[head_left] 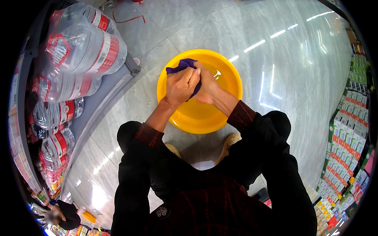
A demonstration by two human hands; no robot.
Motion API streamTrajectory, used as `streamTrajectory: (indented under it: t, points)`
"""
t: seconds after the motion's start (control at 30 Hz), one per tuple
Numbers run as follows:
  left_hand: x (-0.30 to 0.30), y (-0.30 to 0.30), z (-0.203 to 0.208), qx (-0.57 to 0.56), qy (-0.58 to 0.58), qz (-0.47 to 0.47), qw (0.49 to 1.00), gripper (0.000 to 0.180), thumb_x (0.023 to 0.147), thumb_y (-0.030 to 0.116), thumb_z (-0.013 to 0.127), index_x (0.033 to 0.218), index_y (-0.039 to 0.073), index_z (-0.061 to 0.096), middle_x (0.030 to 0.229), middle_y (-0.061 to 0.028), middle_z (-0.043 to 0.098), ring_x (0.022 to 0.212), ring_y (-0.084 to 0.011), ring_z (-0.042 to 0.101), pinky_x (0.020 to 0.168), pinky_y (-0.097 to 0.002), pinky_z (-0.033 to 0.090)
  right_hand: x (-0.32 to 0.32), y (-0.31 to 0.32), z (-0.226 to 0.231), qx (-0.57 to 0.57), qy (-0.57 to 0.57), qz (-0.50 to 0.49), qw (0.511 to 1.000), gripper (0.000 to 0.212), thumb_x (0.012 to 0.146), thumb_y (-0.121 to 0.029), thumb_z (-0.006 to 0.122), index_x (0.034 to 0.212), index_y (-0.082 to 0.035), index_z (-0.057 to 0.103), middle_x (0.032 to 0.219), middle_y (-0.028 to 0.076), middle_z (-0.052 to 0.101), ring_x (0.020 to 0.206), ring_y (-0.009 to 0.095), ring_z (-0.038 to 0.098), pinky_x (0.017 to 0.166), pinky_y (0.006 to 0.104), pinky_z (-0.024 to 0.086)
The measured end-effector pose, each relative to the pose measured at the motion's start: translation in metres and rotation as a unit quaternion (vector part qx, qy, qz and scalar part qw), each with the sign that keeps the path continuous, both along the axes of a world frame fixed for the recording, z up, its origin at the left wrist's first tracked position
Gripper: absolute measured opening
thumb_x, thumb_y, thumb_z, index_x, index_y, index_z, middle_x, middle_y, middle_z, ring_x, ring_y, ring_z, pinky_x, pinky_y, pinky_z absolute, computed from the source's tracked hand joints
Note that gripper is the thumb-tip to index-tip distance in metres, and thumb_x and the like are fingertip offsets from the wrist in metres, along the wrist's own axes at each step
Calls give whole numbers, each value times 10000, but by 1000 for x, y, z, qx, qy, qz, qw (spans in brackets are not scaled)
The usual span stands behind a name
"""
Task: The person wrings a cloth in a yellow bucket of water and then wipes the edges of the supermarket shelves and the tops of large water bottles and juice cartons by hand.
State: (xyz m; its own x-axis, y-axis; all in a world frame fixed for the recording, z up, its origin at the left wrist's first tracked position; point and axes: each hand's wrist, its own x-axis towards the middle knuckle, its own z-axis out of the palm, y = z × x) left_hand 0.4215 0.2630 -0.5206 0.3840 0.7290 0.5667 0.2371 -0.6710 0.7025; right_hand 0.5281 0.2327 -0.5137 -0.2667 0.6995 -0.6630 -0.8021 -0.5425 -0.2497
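Observation:
A yellow basin (199,129) with water in it stands on the floor between my feet. Over its middle my two hands come together around a dark purple cloth (182,65). My left hand (182,84) is closed on the cloth, its knuckles facing up. Pressed against it from the right, my right hand (206,87) also grips the cloth, though its fingers are mostly hidden. Part of the cloth sticks out above the left hand, and another fold hangs below between the hands.
Large wrapped water bottles (84,43) fill a low grey shelf (112,84) on the left. Shelves of small packaged goods (348,137) line the right. Grey tiled floor (275,59) lies around the basin. Another person (69,215) is at the far lower left, near a second yellow basin (89,217).

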Motion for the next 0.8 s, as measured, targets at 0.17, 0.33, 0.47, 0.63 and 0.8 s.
streamTrajectory:
  t: [0.17,0.33,0.47,0.63,0.8]
  points:
    - [-6,6,5,-53,-9,51,997,276,870,53,594,613,4,506,509,-77,441,425,-114,430,430,-293,348,1,0,15,9,9,46,999,333,972,-412,381,1148,-159,507,1117,52,567,1020,228,569,824,514,480]
    - [-13,33,15,-350,-204,180,896,232,880,99,482,705,6,601,581,-50,581,558,-127,555,559,-261,439,-15,-10,18,44,11,33,998,282,969,-266,431,1200,-130,520,1134,62,571,1051,217,569,909,486,480]
    - [-41,67,-26,-487,-408,262,726,276,919,239,477,1040,10,573,873,-121,603,735,-213,591,696,-312,485,-29,-21,9,122,-232,126,957,242,856,-68,531,1079,-50,622,1039,81,603,984,207,593,908,387,478]
    - [-24,51,-10,-588,-395,145,690,518,939,436,462,1284,50,465,1032,-95,553,912,-207,573,837,-340,485,-10,-11,25,350,-579,43,735,292,779,-105,553,1048,-5,610,1215,210,494,1080,337,513,922,396,422]
    - [-18,31,9,-645,-477,-294,519,667,946,583,313,1422,116,319,1257,-108,520,1073,-259,551,962,-380,427,-36,-23,33,495,-734,72,459,515,829,-399,589,1083,49,557,1270,257,427,1189,428,402,1021,535,301]
